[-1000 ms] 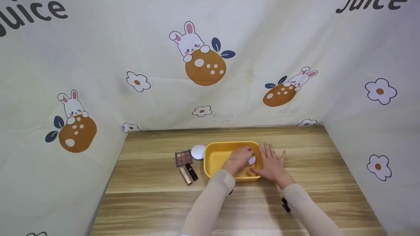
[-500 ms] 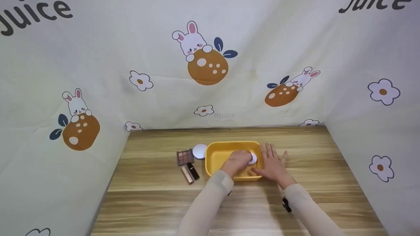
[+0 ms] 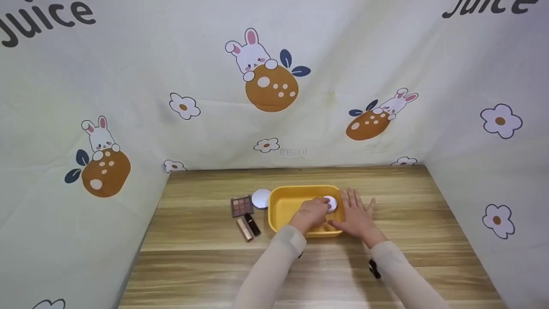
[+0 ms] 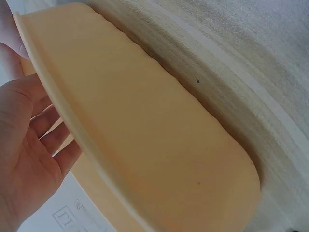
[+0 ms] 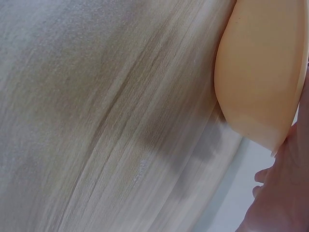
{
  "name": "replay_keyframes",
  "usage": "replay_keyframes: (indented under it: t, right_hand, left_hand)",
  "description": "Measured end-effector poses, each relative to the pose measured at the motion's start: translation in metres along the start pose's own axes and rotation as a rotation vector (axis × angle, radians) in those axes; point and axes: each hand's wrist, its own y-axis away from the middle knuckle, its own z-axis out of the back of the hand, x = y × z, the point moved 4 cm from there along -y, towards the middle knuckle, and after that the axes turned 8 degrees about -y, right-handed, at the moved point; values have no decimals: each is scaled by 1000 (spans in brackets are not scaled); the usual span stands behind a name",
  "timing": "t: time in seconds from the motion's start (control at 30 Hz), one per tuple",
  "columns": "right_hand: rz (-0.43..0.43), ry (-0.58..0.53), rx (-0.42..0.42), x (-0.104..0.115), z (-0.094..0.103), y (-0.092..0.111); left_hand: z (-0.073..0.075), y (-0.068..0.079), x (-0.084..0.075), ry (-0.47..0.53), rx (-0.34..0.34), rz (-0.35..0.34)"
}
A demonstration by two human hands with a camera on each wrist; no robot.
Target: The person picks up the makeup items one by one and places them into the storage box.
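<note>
A yellow rectangular bin (image 3: 279, 210) stands on the wooden table. My left hand (image 3: 309, 213) reaches down inside it, with its fingers on a small white round disc (image 3: 331, 203) near the bin's right end. In the left wrist view the fingers of my left hand (image 4: 36, 145) bend behind the rim, and the bin's wall hides the disc. My right hand (image 3: 356, 216) lies against the right end of the bin with fingers spread, its thumb over the near corner. The right wrist view shows my right hand (image 5: 277, 193) beside the rim.
Left of the bin are an eyeshadow palette (image 3: 242, 206), a round silvery-white compact (image 3: 260, 198), a black tube (image 3: 253, 224) and a beige tube (image 3: 245, 229). Printed cloth (image 3: 317, 137) encloses the wooden table (image 3: 206, 270) at the back and sides.
The white disc has shifted slightly toward the far side of the bin, with my left fingers still at it. My right hand stays in place on the bin.
</note>
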Motion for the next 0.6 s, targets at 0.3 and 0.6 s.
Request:
replay_keyframes:
  t: [0.3, 0.6]
  right_hand:
    - [-5, 14, -3, 1, -1, 0]
    - [-19, -5, 11, -1, -1, -1]
  left_hand:
    - [-1, 7, 0, 8, 35, 4]
    - [3, 15, 7, 73, 39, 7]
